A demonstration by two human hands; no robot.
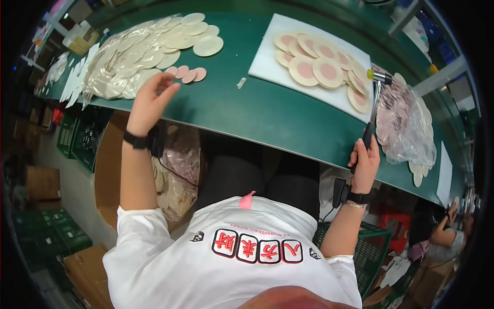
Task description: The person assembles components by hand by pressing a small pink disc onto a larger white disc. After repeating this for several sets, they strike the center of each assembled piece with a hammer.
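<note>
My right hand is wrapped round the black grip of a mallet. Its yellow-and-black head points away from me, over the right edge of a white board. On that board lies a loose pile of cream discs with pink centres. At the left, my left hand hovers by the table's front edge, thumb and fingers apart. Its fingertips are close to several small pink discs; whether they touch one is unclear. Behind that hand, plain cream discs spill out of a clear plastic bag.
A clear bag of pink discs lies right of the board on the green table. Below the table's edge stand a cardboard box of discs and green crates. Another person's arm shows at the far right.
</note>
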